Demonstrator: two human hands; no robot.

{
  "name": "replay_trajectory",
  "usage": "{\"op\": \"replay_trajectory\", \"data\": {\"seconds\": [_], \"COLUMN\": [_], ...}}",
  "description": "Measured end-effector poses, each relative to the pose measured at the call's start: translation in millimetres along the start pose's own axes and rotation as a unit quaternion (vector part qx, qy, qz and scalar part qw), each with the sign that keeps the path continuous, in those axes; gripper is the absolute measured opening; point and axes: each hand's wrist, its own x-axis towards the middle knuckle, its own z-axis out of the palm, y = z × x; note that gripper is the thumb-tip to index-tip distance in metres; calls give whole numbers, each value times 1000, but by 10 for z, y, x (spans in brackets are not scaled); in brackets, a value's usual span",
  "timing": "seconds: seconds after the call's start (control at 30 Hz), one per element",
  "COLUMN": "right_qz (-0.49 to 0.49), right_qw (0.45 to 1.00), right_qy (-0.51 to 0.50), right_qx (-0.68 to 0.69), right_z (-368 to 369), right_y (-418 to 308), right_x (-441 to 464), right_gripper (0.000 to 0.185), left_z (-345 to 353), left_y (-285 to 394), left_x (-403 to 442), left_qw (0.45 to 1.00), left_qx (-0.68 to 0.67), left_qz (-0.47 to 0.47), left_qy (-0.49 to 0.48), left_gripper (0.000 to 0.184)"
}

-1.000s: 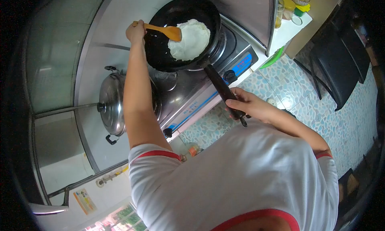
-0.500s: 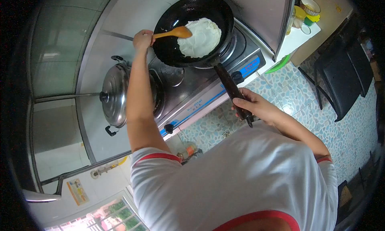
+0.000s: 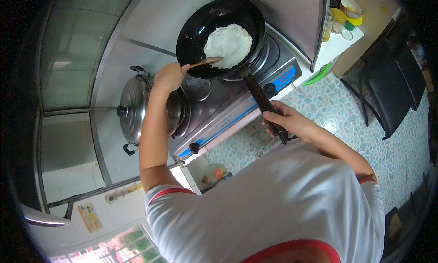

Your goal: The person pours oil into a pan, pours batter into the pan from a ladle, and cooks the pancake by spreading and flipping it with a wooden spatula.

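My left hand is closed around the handle of a wooden spatula. The spatula reaches over the wok's near left rim, and its blade, turned edge-on, is at the lower edge of a white, round, flat piece of food. That food lies in a black wok, which tilts over the right burner of the gas stove. My right hand grips the wok's long dark handle, thumb on top.
A lidded steel pot stands on the left burner, close to my left forearm. Metal panels rise behind the stove. Jars and a bowl sit on a white shelf at upper right. A black chair stands on the tiled floor.
My left hand has moved down toward me with the spatula, whose blade has gone from the food's upper left to its lower edge and turned edge-on. My right hand keeps its grip.
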Motion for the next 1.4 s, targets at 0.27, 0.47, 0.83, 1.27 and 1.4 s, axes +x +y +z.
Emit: {"op": "replay_trajectory", "data": {"seconds": [0.27,0.47,0.83,1.27,1.4], "right_qz": [15,16,20,15,1], "right_qw": [1000,999,999,999,999], "right_qy": [16,17,28,26,45], "right_qx": [22,26,23,29,30], "right_z": [103,82,93,124,124], "right_y": [-32,-23,-4,-6,-11], "right_x": [20,9,39,46,46], "right_gripper": [28,28,32,33,32], "left_z": [316,401,302,-62,43], "left_y": [393,477,5,683,795], "left_x": [691,369,359,-395,100], "left_qw": [967,979,983,990,965], "left_qx": [-192,-176,-103,-35,-145], "left_qz": [37,60,-14,122,109], "left_qy": [164,78,150,62,190], "left_gripper": [35,30,31,27,28]}}
